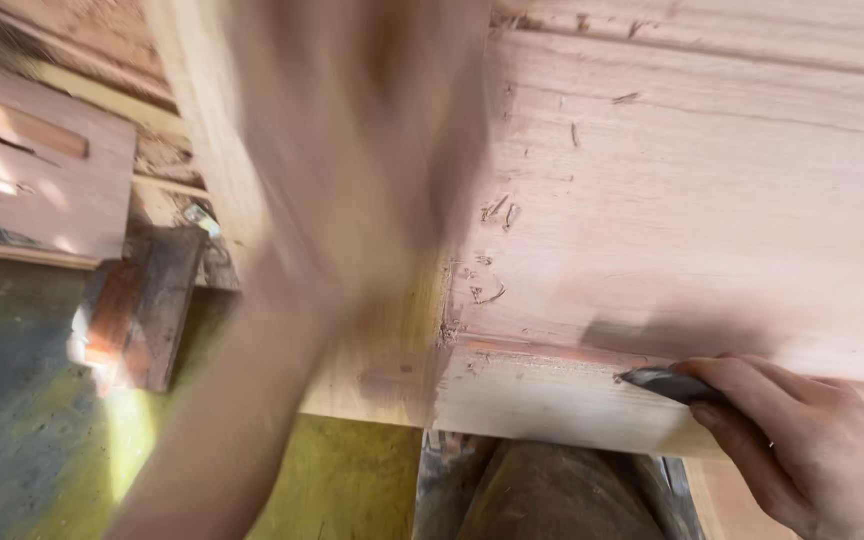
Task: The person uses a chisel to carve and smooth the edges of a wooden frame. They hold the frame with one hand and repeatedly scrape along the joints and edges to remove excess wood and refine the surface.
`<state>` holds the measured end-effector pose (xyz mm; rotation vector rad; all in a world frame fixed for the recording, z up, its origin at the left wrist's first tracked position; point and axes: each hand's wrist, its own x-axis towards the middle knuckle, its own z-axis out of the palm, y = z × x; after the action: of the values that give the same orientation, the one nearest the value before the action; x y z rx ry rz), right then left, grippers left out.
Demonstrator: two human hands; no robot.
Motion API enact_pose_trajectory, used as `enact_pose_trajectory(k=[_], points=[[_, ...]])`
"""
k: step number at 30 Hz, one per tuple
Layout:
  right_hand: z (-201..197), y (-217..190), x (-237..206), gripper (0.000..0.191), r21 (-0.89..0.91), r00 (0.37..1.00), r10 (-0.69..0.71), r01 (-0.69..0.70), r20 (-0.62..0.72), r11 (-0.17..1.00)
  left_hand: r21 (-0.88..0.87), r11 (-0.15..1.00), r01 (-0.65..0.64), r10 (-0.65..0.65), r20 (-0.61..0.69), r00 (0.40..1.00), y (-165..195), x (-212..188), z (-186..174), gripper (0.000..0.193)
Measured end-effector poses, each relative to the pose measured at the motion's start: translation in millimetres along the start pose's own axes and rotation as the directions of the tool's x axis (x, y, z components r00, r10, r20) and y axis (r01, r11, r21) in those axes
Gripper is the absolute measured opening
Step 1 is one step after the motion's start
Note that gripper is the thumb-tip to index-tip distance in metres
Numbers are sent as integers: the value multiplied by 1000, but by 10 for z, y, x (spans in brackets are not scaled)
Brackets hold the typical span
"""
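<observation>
At the near edge of the pale wooden board (692, 200), the right hand (802, 445) pinches a dark pencil-like tool (667, 383), its tip touching the wood. Left of that tool, the left arm (282, 330) sweeps across the board, blurred; its fingers' pose cannot be told.

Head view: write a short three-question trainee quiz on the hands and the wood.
1. True or false: the right hand grips a dark, pointed tool against the pale wooden board.
2. Which is blurred by motion? A) left arm B) right hand C) board
3. Fill in: the tool's tip rests near the board's ____ edge.

Key: 1 true; 2 A; 3 lower (nearest the camera)
</observation>
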<state>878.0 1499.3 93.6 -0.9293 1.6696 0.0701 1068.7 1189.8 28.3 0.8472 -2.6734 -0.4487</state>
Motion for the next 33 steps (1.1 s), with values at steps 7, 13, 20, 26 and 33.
enact_pose_trajectory(k=[7,13,20,26,33], points=[[114,-10,-300,26,370,969,242,-210,-43,905,-62,996,-67,85,349,933,610,-1932,-385,32],[-240,-256,-368,37,526,933,322,-196,-159,828,-41,988,150,-128,344,930,1157,-1627,-287,37],[-459,-89,-453,29,419,907,416,-355,-63,836,-408,877,254,-113,339,934,2048,-1454,41,44],[-579,406,-417,26,174,995,-102,103,-14,979,-855,48,516,-641,370,673,2631,-1082,85,43],[-1026,757,-219,40,-220,958,-206,249,201,943,-910,-10,414,-692,305,654,3165,-1128,93,18]])
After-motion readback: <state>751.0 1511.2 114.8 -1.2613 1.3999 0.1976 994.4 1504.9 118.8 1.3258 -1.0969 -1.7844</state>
